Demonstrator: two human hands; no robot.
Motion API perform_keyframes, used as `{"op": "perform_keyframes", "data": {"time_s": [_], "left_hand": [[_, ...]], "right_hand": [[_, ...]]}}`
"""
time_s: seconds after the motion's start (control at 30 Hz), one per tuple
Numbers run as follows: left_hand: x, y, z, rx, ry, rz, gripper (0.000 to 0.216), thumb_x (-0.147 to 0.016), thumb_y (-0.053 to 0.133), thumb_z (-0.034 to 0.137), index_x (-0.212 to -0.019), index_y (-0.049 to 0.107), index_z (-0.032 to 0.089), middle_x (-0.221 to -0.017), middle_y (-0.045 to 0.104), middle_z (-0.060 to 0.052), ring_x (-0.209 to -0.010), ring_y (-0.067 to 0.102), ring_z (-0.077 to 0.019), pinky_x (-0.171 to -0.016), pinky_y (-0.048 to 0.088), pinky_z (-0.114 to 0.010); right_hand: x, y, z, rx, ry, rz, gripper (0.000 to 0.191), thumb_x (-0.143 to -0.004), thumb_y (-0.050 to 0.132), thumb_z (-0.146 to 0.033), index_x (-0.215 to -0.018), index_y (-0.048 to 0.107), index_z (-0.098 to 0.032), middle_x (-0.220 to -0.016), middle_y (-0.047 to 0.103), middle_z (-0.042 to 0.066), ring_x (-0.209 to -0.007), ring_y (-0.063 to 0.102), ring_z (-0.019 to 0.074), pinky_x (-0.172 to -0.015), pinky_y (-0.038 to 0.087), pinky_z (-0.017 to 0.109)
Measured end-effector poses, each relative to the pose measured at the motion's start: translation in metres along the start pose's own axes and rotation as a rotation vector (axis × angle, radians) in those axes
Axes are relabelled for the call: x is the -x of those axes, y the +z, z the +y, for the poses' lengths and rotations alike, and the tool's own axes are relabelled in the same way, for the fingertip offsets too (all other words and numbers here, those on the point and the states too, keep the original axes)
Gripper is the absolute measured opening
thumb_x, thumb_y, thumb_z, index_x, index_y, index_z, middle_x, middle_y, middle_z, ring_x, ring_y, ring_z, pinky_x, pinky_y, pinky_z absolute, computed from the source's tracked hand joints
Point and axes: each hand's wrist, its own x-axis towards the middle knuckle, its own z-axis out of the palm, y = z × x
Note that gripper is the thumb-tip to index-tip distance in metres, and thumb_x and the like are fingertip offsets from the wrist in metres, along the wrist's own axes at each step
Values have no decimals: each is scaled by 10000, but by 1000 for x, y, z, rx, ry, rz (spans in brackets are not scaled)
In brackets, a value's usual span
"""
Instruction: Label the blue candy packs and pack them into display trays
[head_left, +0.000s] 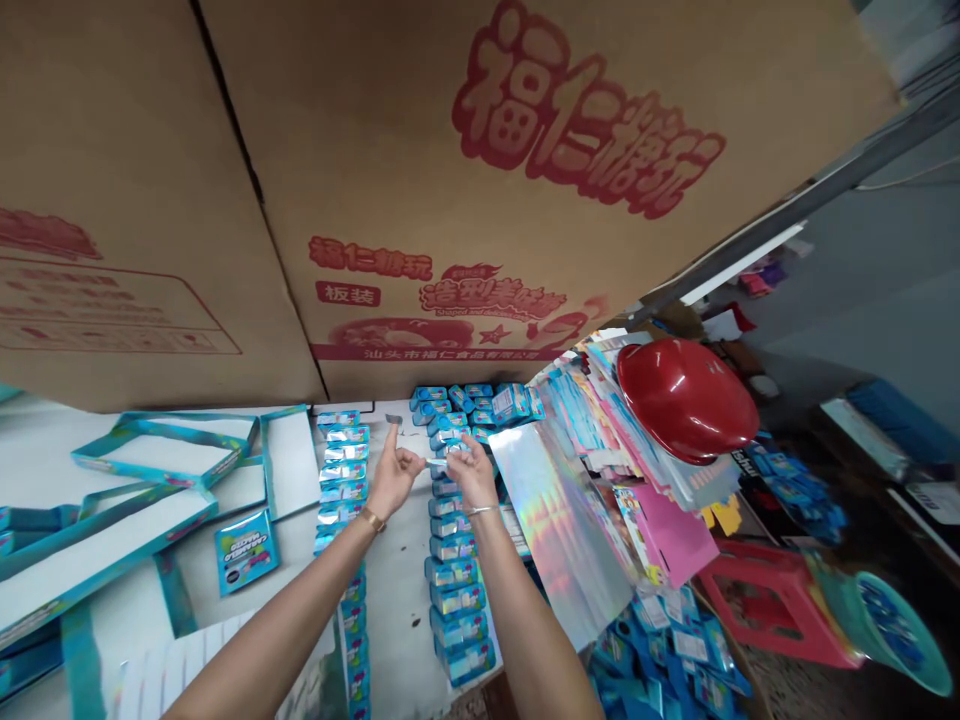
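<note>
Over the white table (397, 580), my two hands meet above the gap between two rows of small blue packs. My left hand (394, 478) is closed in a pinch, its index finger pointing away from me. My right hand (472, 475) is also pinched, with its fingertips just right of the left thumb. A small pale strip (436, 462) spans the fingertips of both hands; its kind is too small to make out. Blue packs on the left (345, 470) lie under my left wrist's side, and the right row of blue packs (455, 573) runs beneath my right hand.
Large cardboard boxes (450, 200) wall off the back. Blue-edged trays (169, 450) and a caramelo pack (247, 552) lie left. At right are a shiny holographic sheet (555, 530), stacked printed sheets, a red bowl (686, 400), a pink stool (780, 605) and heaped blue packs (667, 650).
</note>
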Motion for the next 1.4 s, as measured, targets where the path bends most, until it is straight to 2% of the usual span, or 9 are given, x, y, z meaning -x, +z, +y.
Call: {"op": "perform_keyframes", "data": {"time_s": [0.13,0.3,0.47,0.7,0.93,1.13,1.27,1.4], "left_hand": [[-35,8,-2,-191,87,52,934,-781,610,278,-1530,69,144,-738,612,23,-703,602,-154,-742,474,-291],[-64,23,6,-723,150,72,806,-861,493,222,-1537,57,163,-893,690,-59,-808,649,-223,-713,437,-295],[-81,37,5,-977,169,126,760,-885,421,216,-1533,37,113,-856,710,-117,-820,673,-282,-747,418,-333],[-92,43,-11,-1057,187,158,768,-883,416,207,-1526,11,101,-880,713,-117,-842,674,-270,-795,405,-339],[-98,46,-19,-1094,205,180,734,-893,401,210,-1528,54,84,-880,698,-133,-878,657,-290,-855,368,-377],[-98,49,-23,-1081,205,198,683,-911,371,226,-1523,108,77,-906,690,-155,-912,635,-309,-863,347,-393],[-96,52,-29,-1003,191,207,677,-919,379,249,-1524,116,97,-936,695,-146,-958,626,-307,-907,327,-402],[-96,54,-38,-950,189,236,711,-921,388,263,-1533,57,117,-993,698,-137,-980,628,-292,-913,324,-393]], "right_hand": [[-34,12,11,170,-248,101,625,-666,646,-311,-1256,489,-176,-720,561,-44,-608,539,131,-614,472,272],[-71,16,15,351,-374,211,602,-744,535,-253,-1328,436,-147,-769,578,-12,-677,555,153,-729,466,290],[-97,16,25,598,-474,266,579,-796,460,-205,-1365,418,-105,-821,613,35,-703,568,178,-761,446,307],[-113,15,32,733,-529,275,545,-782,443,-137,-1325,482,-106,-803,640,41,-745,567,198,-832,414,341],[-121,14,37,827,-570,281,540,-772,438,-119,-1308,501,-117,-846,648,57,-874,575,220,-949,363,397],[-122,17,39,907,-579,283,540,-771,428,-86,-1303,517,-131,-878,637,73,-939,561,242,-959,344,420],[-120,19,38,940,-594,313,495,-796,436,-94,-1270,560,-159,-1006,573,113,-1015,512,262,-932,379,403],[-117,18,38,931,-638,340,494,-791,485,-97,-1274,564,-160,-1089,472,135,-1070,472,271,-942,398,384]]}}
